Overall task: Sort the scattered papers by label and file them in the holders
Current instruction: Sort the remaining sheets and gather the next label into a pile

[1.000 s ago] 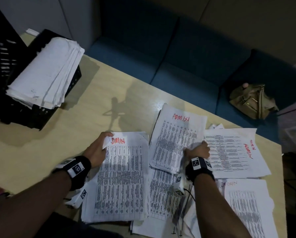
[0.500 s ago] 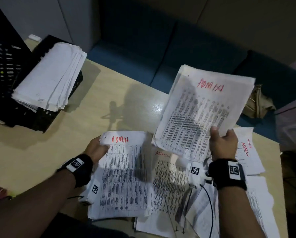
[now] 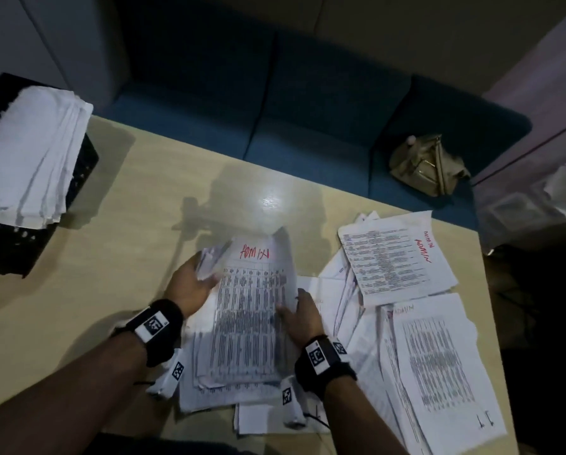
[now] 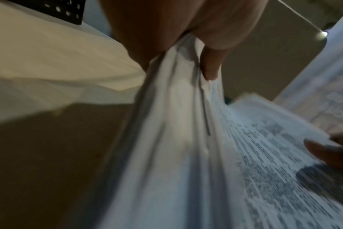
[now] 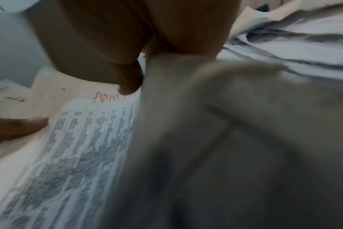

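Observation:
A stack of printed sheets marked ADMIN in red (image 3: 249,310) lies in front of me on the wooden table (image 3: 117,231). My left hand (image 3: 193,284) grips the stack's left edge, the thumb on top (image 4: 209,65) and fingers under the sheets. My right hand (image 3: 299,315) holds the right edge of the same stack (image 5: 84,139), its thumb (image 5: 127,83) pressing on the top sheet near the red label. More ADMIN sheets lie to the right, one turned sideways (image 3: 396,257) and one nearer me (image 3: 439,372). A black holder (image 3: 78,178) with filed papers (image 3: 29,152) stands at the far left.
A blue sofa (image 3: 308,126) runs along the table's far edge with a tan bag (image 3: 426,165) on it. Loose sheets (image 3: 265,418) stick out under the stack near the table's front edge. The table's right edge is close to the scattered sheets.
The right hand has brought the lifted ADMIN sheets down and left onto the stack held by the left hand. Both hands now hold one joined stack.

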Demonstrator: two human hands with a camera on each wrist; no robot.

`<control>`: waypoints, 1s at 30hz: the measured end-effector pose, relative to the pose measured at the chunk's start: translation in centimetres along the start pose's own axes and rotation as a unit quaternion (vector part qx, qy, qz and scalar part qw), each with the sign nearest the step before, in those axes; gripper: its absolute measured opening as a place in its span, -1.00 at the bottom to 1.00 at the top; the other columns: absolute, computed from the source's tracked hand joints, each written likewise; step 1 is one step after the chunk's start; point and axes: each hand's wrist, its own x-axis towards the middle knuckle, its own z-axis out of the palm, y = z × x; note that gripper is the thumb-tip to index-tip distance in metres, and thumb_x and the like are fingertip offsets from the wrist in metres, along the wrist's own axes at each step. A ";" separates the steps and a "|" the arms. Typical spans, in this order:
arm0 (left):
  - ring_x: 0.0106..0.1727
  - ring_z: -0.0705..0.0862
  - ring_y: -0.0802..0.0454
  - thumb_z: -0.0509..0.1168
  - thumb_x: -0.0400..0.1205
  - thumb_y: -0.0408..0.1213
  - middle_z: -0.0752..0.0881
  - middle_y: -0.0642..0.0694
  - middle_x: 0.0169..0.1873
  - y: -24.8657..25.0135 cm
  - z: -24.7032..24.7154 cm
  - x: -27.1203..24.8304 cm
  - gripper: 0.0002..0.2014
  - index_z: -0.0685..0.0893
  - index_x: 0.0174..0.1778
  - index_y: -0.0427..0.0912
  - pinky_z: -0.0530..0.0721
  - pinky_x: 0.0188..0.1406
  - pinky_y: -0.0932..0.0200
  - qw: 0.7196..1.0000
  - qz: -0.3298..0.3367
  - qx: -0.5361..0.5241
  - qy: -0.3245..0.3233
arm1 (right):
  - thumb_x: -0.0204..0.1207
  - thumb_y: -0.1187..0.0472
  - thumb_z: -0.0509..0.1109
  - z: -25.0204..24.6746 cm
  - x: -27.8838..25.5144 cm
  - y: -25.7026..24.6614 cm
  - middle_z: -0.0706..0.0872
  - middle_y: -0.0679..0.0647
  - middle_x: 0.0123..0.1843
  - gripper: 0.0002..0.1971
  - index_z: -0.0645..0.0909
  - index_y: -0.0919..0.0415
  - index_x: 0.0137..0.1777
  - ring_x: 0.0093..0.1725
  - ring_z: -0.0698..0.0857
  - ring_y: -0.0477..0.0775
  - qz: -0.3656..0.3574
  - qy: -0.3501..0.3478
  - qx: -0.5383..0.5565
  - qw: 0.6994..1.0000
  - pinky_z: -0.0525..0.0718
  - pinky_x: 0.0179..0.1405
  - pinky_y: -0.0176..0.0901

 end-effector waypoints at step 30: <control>0.51 0.35 0.11 0.39 0.59 -0.41 0.38 0.04 0.52 0.8 1.9 -1.9 -0.39 0.41 0.47 0.21 0.38 0.37 0.28 0.994 0.035 -0.055 -0.085 | 0.53 0.25 0.40 -3.2 1.9 0.1 0.32 0.19 0.45 -0.46 0.36 0.20 0.50 0.38 0.49 0.17 -0.110 0.002 -0.041 0.993 0.30 0.32 -0.45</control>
